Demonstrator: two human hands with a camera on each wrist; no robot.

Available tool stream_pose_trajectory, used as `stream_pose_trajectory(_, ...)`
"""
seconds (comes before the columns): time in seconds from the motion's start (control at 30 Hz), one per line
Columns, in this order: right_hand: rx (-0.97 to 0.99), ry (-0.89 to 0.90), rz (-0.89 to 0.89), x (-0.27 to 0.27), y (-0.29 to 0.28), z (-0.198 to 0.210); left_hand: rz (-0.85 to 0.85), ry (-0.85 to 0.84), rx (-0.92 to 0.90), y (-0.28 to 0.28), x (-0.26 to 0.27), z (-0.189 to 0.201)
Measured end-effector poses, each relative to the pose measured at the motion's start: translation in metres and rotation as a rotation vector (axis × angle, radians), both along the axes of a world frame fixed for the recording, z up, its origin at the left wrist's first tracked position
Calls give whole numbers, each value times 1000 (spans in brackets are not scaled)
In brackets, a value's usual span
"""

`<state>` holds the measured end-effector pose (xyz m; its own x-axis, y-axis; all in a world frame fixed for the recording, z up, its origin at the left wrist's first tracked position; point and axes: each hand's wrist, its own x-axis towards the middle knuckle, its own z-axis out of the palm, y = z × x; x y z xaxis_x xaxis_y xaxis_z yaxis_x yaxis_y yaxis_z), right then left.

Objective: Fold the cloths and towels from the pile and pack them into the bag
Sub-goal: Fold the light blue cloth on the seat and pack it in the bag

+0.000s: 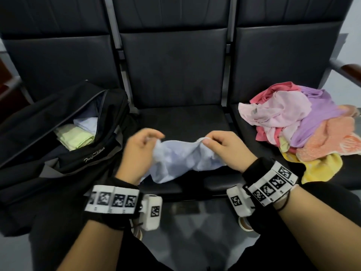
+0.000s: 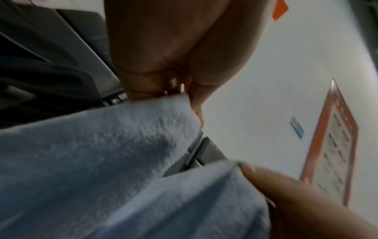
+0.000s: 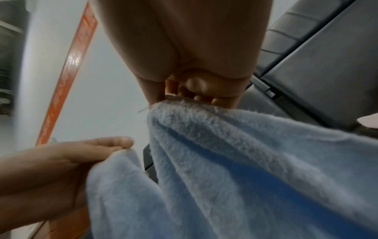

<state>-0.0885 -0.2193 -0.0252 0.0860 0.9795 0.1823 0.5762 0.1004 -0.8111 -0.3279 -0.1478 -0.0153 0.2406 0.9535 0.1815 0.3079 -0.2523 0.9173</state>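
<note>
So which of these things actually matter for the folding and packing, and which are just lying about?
Part of the job:
- light blue towel, pinched by left hand and right hand
- pile of cloths on the right seat
- open black bag, folded green cloth already inside

Just there:
- row of black seats
- orange-framed notice on the wall

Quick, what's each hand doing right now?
Left hand: pinching the blue towel edge.
Right hand: pinching the towel's other edge.
</note>
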Motion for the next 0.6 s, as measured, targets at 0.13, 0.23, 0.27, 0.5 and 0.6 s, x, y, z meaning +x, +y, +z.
stream_pose_trajectory(0.13, -50, -15, 99, -15, 1, 5, -294, 166, 70, -21, 35, 1)
stream_pose_trajectory(0.23, -78, -32, 129, -17, -3, 3, -390, 261, 115, -24, 45, -2)
stream_pose_trajectory(0.27, -81, -38, 136, -16, -5, 2, -382, 268, 132, -24, 46, -4)
stream_pose_trajectory(0.5, -51, -82, 66, -2, -15, -24, -69, 134, 179, -10, 36, -11)
stream_pose_trajectory(0.6, -97, -208, 1, 15, -20, -41, 134, 12, 152, 5, 18, -9)
